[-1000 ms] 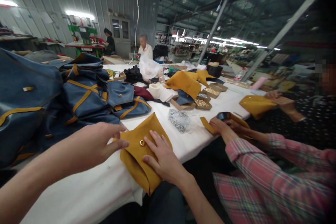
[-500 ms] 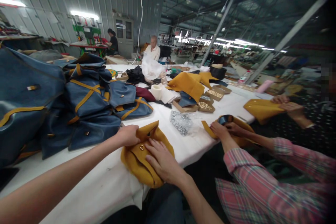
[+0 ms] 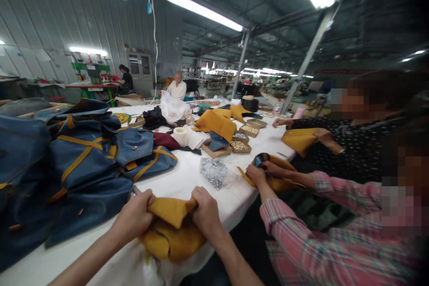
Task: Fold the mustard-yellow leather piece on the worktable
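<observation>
Left hand (image 3: 139, 212): gripping the mustard pouch (image 3: 182, 243) by the left end of its raised flap (image 3: 170, 210)
Right hand (image 3: 207, 213): closed on the right end
Pouch position: near edge of the white tabletop (image 3: 186, 172), between both hands
Blue bags (image 3: 78, 156): piled at left
Clear bag of silvery pieces (image 3: 213, 172): farther off, to the right

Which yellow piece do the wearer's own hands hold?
The nearest yellow piece, gripped between the left hand and right hand; the others lie farther back or are with co-workers.
</observation>
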Motion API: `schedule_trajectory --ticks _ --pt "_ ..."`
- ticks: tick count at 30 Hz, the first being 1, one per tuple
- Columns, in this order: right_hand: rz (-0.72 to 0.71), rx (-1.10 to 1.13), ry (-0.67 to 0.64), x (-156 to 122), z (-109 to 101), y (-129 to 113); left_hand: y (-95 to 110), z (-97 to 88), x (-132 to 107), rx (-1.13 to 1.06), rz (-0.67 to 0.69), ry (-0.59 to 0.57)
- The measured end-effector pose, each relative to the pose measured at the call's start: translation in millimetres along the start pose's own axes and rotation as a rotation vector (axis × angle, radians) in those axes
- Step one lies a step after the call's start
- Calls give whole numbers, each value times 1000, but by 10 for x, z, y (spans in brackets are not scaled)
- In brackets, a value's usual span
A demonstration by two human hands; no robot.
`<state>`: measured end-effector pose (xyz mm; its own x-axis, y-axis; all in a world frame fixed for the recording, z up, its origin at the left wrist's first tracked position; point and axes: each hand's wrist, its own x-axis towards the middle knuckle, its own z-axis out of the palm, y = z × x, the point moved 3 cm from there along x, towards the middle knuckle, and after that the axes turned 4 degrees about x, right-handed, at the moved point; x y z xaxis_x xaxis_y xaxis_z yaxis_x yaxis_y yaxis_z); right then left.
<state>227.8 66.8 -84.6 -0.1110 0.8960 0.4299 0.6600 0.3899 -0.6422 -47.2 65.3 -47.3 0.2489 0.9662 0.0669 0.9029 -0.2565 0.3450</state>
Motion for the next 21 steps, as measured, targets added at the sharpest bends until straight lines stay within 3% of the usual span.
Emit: schedule_trajectory --ticks 3,5,9,12,14,17,19,21 --pt "-271 21 114 -205 -6 -86 -247 41 -25 -345 -43 -57" --pt "-291 66 59 -274 -111 -126 -372 62 -12 -418 -24 -81" --pt "-179 147 -289 -375 -419 -127 -441 62 13 -228 8 17" --pt "-309 -60 -483 -555 -362 19 -401 76 42 -123 -54 68" --pt "-433 -284 -413 -691 -128 192 -361 98 88 -90 -105 30" --pt "-563 -512 -110 -840 298 429 -302 104 186 -125 -145 -14" --pt "-584 -521 42 -867 467 509 -267 86 236 -221 -117 -34" --pt "-512 -424 68 -832 470 505 -260 45 234 -384 -74 -65"
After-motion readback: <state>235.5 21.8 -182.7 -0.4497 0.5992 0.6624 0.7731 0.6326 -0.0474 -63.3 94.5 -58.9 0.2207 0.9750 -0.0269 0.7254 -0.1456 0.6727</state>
